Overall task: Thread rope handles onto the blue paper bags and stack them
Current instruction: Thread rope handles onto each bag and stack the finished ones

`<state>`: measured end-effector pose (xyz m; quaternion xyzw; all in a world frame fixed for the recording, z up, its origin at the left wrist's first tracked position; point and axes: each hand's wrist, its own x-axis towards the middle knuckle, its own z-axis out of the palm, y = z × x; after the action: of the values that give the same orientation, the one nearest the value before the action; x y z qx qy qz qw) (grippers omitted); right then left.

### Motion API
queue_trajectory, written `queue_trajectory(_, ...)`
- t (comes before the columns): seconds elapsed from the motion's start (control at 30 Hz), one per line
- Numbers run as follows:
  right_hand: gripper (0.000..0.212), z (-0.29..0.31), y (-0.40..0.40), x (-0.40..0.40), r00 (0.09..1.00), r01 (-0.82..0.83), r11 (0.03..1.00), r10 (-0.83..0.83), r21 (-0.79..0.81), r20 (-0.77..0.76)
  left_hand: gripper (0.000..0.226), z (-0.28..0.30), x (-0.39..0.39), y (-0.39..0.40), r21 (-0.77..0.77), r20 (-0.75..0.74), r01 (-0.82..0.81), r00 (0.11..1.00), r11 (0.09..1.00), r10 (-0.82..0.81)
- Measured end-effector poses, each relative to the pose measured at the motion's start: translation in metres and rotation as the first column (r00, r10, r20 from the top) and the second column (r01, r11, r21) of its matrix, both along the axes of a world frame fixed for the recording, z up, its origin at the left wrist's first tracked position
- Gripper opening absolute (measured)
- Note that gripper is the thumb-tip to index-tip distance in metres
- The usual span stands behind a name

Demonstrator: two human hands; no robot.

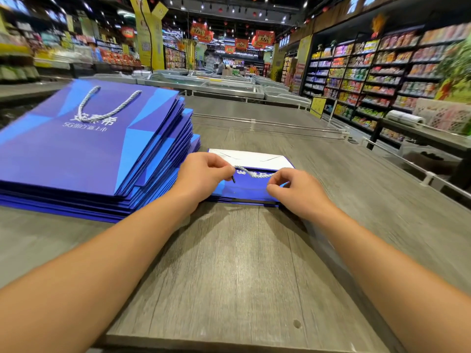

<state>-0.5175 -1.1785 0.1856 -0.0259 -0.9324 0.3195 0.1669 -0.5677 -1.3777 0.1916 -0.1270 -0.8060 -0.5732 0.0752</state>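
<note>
A flat blue paper bag [244,191] lies on a low pile in front of me, its white folded bottom at the far end. A white twisted rope handle [252,172] arcs across it between my hands. My left hand [206,178] pinches one end of the rope, whose dark tip pokes out below the fingers. My right hand [297,189] pinches the other end near the bag's right edge. To the left stands a tall stack of blue bags [84,154]; the top one carries a white rope handle [107,104].
Everything rests on a grey wood-grain table [242,263] with a clear rail along its far and right sides. Chest freezers [204,84] stand beyond it, stocked shop shelves [369,80] at the right, and a pale basket [446,114] on a side counter.
</note>
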Motion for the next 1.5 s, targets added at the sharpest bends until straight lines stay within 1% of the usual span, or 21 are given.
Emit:
queue_trajectory(0.1,0.007,-0.002,-0.008,-0.009,0.993,-0.094,0.991,0.087,0.099,0.079,0.007,-0.002,-0.005,-0.003,-0.1,-0.05,-0.028,0.998,0.995,0.023)
queue_trajectory(0.2,0.015,-0.013,-0.014,-0.014,0.99,-0.126,0.98,0.114,0.157,0.08,0.006,-0.003,-0.005,-0.003,-0.212,-0.116,-0.052,0.993,0.976,0.028)
queue_trajectory(0.3,0.018,-0.014,-0.013,-0.014,0.995,-0.097,0.983,0.09,0.159,0.053,0.005,-0.004,-0.006,-0.003,-0.258,-0.126,-0.056,0.992,0.965,0.024)
queue_trajectory(0.43,0.004,-0.012,-0.013,-0.01,0.991,-0.136,0.98,0.133,0.143,0.032,0.006,-0.004,-0.005,-0.002,-0.308,-0.133,-0.04,0.991,0.951,-0.002)
queue_trajectory(0.53,0.01,-0.011,-0.014,-0.004,0.982,-0.19,0.975,0.187,0.119,0.034,0.004,-0.004,-0.005,-0.002,-0.365,-0.126,-0.003,0.991,0.931,-0.046)
queue_trajectory(0.63,0.014,-0.011,-0.013,-0.002,0.977,-0.214,0.97,0.214,0.115,0.016,0.009,-0.004,-0.006,-0.002,-0.416,-0.123,0.046,0.987,0.908,-0.106)
queue_trajectory(0.77,0.021,-0.011,-0.013,-0.001,0.976,-0.219,0.969,0.22,0.117,0.006,0.01,-0.002,-0.007,-0.002,-0.424,-0.122,0.075,0.983,0.903,-0.139)
queue_trajectory(0.9,0.013,-0.012,-0.016,0.0,0.981,-0.187,0.974,0.192,0.13,-0.019,0.012,-0.002,-0.008,-0.003,-0.424,-0.124,0.072,0.983,0.903,-0.137)
queue_trajectory(1.1,0.008,-0.011,-0.019,0.004,0.974,-0.22,0.965,0.226,0.14,-0.026,0.015,-0.004,-0.006,-0.002,-0.479,-0.136,0.038,0.984,0.877,-0.117)
queue_trajectory(1.33,0.01,-0.01,-0.019,0.004,0.977,-0.209,0.968,0.213,0.141,-0.019,0.008,-0.001,-0.007,-0.005,-0.478,-0.072,0.116,0.983,0.871,-0.171)
queue_trajectory(1.5,0.02,-0.013,-0.021,0.001,0.982,-0.126,0.974,0.15,0.189,-0.118,0.005,0.002,-0.008,-0.01,-0.511,-0.086,0.085,0.985,0.855,-0.15)
